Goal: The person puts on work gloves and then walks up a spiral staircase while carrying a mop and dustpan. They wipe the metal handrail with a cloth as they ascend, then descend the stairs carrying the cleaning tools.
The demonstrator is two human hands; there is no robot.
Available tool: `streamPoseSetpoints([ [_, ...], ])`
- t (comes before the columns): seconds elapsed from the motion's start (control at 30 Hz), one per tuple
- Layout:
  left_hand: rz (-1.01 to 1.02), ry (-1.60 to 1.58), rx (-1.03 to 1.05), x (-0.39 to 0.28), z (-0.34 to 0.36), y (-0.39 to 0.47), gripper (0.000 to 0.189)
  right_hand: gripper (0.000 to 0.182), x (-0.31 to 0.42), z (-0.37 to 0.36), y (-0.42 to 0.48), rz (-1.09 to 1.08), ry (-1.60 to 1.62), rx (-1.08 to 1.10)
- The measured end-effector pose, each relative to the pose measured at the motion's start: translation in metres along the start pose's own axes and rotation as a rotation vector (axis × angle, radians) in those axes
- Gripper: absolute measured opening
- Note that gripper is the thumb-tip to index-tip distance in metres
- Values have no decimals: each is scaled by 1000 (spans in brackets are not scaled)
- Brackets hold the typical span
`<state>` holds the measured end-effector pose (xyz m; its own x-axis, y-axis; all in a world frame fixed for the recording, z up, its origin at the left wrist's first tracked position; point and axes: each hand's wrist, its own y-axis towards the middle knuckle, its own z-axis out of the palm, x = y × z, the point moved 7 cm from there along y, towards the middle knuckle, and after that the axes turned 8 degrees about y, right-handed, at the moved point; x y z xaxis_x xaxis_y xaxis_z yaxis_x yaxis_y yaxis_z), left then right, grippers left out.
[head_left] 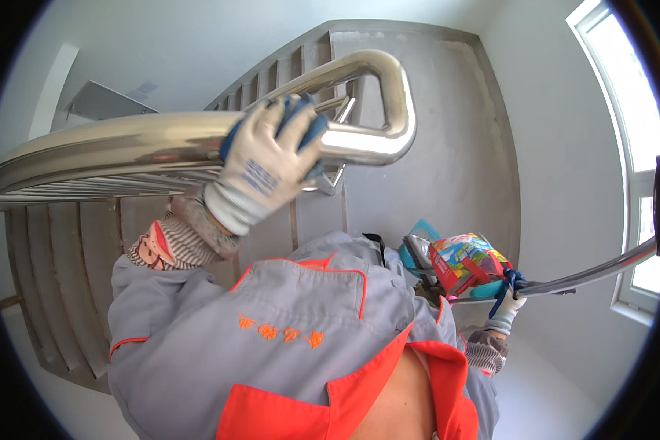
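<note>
My left hand (272,151), in a white and blue work glove, lies over the shiny metal stair handrail (159,137) near its looped end, fingers spread across the tube. At the lower right my right hand (509,302), also gloved, is closed around a metal pole (594,272) and the blue handle or strap beside it. Next to that hand hang a colourful printed bag (465,261) with red straps, a teal dustpan-like item (412,258) and a dark-bristled brush (418,250). Part of the right hand's grip is hidden.
Grey steps (66,275) run below the railing on the left, and another flight (275,77) rises beyond it. A grey landing (434,165) lies ahead. White walls and a bright window (627,99) stand at the right; a grey panel (107,102) is at upper left.
</note>
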<state>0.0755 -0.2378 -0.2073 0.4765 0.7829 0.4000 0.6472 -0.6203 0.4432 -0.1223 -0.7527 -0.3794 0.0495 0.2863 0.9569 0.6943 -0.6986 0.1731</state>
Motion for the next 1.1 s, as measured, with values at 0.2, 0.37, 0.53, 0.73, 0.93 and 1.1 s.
streamPoseSetpoints([
  [0.2, 22, -14, -215, -64, 5, -3, 43, 14, 21, 4, -4, 92, 27, 5],
  [0.37, -99, -130, -70, -61, -1, -20, 45, 11, 22, 4, -7, 44, 66, 87],
  [0.53, -264, -137, 181, -54, -21, -51, 54, 11, 29, 19, -4, -16, 66, 189],
  [0.73, -355, -110, 263, -69, -37, -82, 57, 10, 40, 23, -13, 78, 135, 210],
  [0.93, -404, -218, 277, -76, -66, -98, 50, 8, 53, 34, -9, -62, 109, 299],
  [1.1, -464, -286, 237, -87, -67, -122, 44, 10, 77, 38, -21, -71, 45, 334],
])
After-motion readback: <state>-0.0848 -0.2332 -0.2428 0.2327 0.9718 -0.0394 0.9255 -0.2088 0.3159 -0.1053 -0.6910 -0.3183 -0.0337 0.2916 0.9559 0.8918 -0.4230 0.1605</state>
